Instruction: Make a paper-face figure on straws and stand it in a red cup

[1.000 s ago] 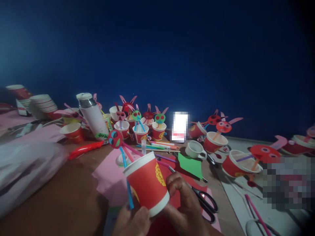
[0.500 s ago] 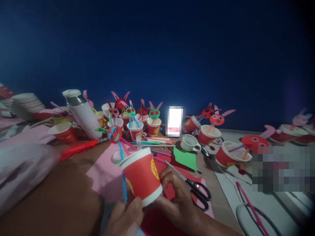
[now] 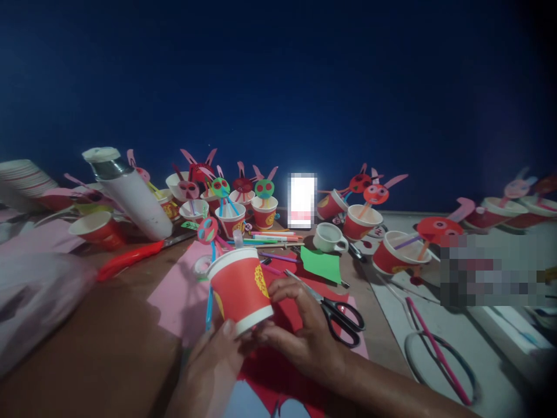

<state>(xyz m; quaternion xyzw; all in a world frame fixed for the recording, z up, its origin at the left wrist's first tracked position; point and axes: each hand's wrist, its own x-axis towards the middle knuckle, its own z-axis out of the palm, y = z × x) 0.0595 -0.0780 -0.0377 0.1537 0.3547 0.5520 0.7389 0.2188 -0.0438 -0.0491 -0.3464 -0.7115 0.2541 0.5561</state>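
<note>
A red paper cup (image 3: pixel 240 284) with a white rim and yellow printed emblems is held tilted in front of me. My left hand (image 3: pixel 215 360) grips its lower left side, with the thumb by the base. The fingers of my right hand (image 3: pixel 308 331) curl against the cup's right side, and that thumb lies near the bottom. Behind the rim rises a round paper face (image 3: pixel 208 231) with green leaf-like pieces. A blue straw (image 3: pixel 209 307) runs down outside the cup's left side. Black-handled scissors (image 3: pixel 343 322) lie beside my right hand, on red paper (image 3: pixel 298 302).
Several finished-looking cups with paper faces, such as a green-faced one (image 3: pixel 264 212), line the back. A white flask (image 3: pixel 134 197) leans at left near a red-handled tool (image 3: pixel 130 261). Pink paper (image 3: pixel 174 296), green paper (image 3: pixel 321 265), a white mug (image 3: pixel 329 237) and a plastic bag (image 3: pixel 39 307) lie around.
The view has shifted slightly, so the table things appear further left and higher. Both hands still hold the cup, which now appears a little further left; my right fingers have spread somewhat.
</note>
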